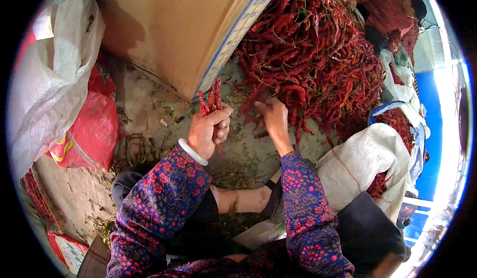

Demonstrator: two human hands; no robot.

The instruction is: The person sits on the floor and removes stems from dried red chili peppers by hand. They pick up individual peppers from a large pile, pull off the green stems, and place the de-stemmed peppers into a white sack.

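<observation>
My left hand (210, 127), with a white bangle (192, 152) at its wrist, grips a small bunch of dried red chillies (211, 97). Their wrinkled tips stick up above the thumb, and another bit of red shows below the fingers. Over the near left edge of a large heap of dried red chillies (313, 54) hangs my right hand (274, 119), its fingers curled and the thumb pointing left. Whether anything is between those fingers is hidden. Some chillies in the heap have pale green stems.
A tall cardboard box (167, 25) stands ahead, left of the heap. White woven sacks (357, 162) with chillies line the right; a red plastic bag (93, 121) and a whitish sack (56, 73) are left. Stem scraps (234, 170) litter the floor. Another person (387, 10) is beyond the heap.
</observation>
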